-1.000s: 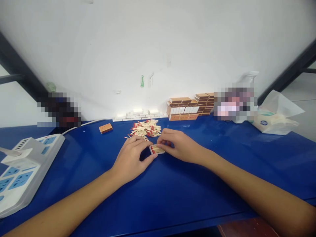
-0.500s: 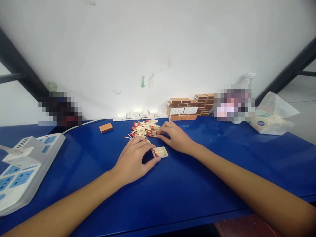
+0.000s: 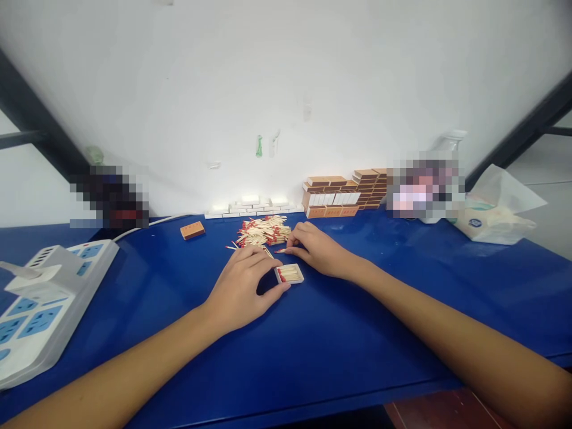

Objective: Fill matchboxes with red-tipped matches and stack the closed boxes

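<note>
2 slim bare forearms [image 3: 156, 356], bare wrists [image 3: 208, 314], slender bare fingers [image 3: 273, 293]

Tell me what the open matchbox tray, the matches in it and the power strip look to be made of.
Matchbox tray: probably matte white card, given its thin, plain walls.
Matches: likely wood, pale and dull along the sticks, with red heads.
Power strip: seemingly hard plastic, semi-matte, from its smooth white-and-blue moulded casing.

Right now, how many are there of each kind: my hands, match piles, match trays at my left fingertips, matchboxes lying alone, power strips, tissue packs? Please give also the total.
Left hand and right hand: 2
Match pile: 1
Match tray: 1
Lone matchbox: 1
Power strip: 1
Tissue pack: 1
Total: 7
</note>
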Action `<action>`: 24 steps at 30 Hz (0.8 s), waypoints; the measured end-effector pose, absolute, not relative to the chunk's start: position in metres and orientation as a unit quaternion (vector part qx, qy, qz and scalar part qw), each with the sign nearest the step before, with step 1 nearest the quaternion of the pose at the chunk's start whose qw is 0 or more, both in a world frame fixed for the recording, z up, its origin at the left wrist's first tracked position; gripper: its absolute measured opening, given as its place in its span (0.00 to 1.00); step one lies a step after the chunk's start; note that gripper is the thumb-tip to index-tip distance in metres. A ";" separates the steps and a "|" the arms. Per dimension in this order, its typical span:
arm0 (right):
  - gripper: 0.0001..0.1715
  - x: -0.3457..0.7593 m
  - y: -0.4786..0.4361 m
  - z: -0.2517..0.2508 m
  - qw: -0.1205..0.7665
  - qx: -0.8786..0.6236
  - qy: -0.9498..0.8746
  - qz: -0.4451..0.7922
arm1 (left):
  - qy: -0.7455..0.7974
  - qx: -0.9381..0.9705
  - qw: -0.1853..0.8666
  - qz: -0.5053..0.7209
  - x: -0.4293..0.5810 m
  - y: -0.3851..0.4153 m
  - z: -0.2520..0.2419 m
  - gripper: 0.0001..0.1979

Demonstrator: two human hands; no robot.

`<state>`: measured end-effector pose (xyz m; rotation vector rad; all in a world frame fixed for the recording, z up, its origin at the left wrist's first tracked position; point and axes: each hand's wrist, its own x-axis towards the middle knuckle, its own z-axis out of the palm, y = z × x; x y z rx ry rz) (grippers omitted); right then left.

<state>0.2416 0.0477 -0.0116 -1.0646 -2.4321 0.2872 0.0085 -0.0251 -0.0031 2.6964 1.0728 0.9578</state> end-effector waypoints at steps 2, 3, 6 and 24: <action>0.07 0.243 0.048 -0.012 0.225 -0.390 -0.886 0.113 | 0.352 0.880 0.042 0.315 0.008 -0.025 -0.003 0.12; 0.07 0.244 0.047 -0.012 0.223 -0.392 -0.885 0.117 | 0.353 0.880 0.042 0.316 0.008 -0.025 -0.003 0.12; 0.07 0.245 0.046 -0.011 0.223 -0.393 -0.884 0.123 | 0.354 0.878 0.044 0.320 0.008 -0.024 -0.003 0.11; 0.09 0.243 0.039 -0.006 0.207 -0.399 -0.882 0.143 | 0.358 0.877 0.040 0.319 0.009 -0.024 -0.004 0.11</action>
